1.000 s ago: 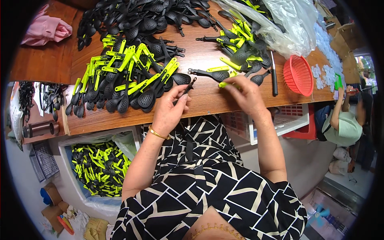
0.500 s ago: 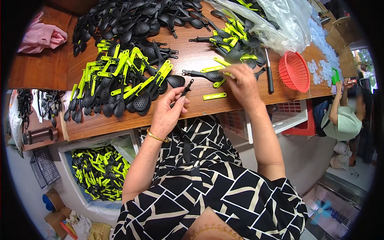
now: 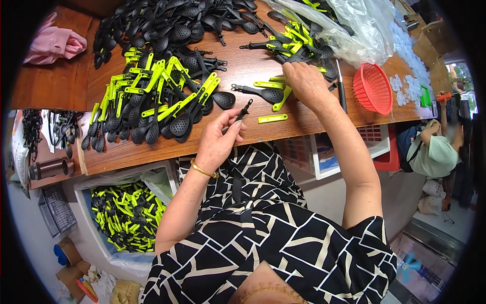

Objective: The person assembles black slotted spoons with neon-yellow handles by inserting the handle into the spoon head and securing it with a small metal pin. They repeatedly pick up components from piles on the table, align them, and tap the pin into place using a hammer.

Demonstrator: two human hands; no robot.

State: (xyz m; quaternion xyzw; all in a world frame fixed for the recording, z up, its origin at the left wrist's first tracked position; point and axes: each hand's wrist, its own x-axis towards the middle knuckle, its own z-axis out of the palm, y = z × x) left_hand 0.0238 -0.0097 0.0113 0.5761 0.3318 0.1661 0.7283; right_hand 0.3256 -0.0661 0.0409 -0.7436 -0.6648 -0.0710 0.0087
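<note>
My left hand [image 3: 218, 138] is closed on a black spoon-like utensil [image 3: 245, 109]; its narrow notched end sticks out past my fingers and the rest is hidden in my grip. My right hand [image 3: 308, 85] is over the right side of the table, its fingers bent and together at the edge of the right-hand pile; whatever lies under the fingertips is hidden. Between my hands lies a black perforated spoon [image 3: 271, 95] with a short shank. Beside it are loose lime-green handles, one of them a flat handle [image 3: 272, 118] near the table's front edge.
A large heap of black spoons with lime handles [image 3: 157, 86] covers the table's left. A red basket [image 3: 373, 88], a dark-handled tool [image 3: 341, 91] and clear plastic bags [image 3: 362, 35] stand right. Below left, a lined bin [image 3: 169, 175] holds finished-looking pieces. Another person [image 3: 435, 154] is far right.
My right hand has moved away from me, up to the right-hand pile. A lime handle beside the perforated spoon lies at a different angle. My left hand keeps its hold, shifted slightly right.
</note>
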